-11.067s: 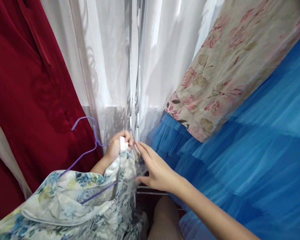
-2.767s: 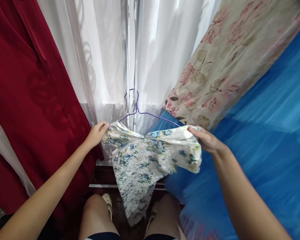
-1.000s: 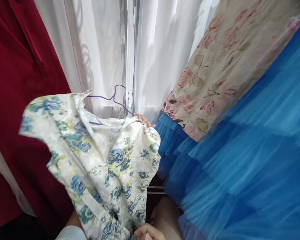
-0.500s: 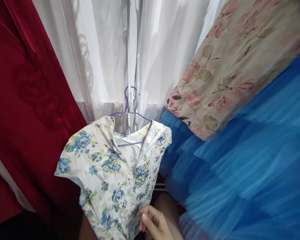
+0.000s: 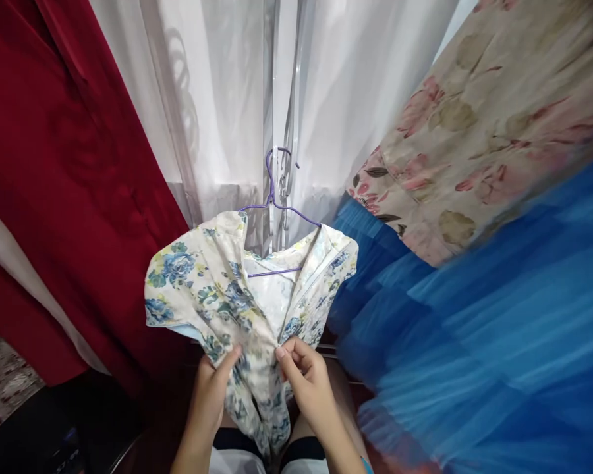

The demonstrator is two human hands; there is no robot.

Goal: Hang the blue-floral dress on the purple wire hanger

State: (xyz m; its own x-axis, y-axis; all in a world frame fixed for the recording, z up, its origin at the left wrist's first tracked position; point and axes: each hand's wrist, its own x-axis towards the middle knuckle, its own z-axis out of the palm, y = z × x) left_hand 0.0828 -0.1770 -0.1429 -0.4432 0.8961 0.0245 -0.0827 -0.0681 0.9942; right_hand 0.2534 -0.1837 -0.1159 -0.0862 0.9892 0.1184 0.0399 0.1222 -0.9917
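Observation:
A white short-sleeved floral top [image 5: 257,303] with blue roses hangs on a thin purple wire hanger [image 5: 296,212]. My left hand [image 5: 212,382] is closed on the cloth at the top's left side, thumb on the front and fingers behind. At the bottom of the V-neck, my right hand [image 5: 304,372] pinches the front edge between thumb and fingers. Below my hands the cloth narrows and falls between my legs, so its lower end is partly hidden. The hanger's hook stands in front of hanging pale straps [image 5: 275,85].
White curtains [image 5: 222,99] hang behind. On the left is a long red cloth [image 5: 93,197], with a dark rounded surface [image 5: 74,421] below it. A beige floral garment [image 5: 439,158] and a ruffled blue tulle skirt [image 5: 474,329] fill the right side.
My left hand has come into view and taken hold of the top's side. My right hand has moved up to the neckline. The view has shifted, so everything sits further right.

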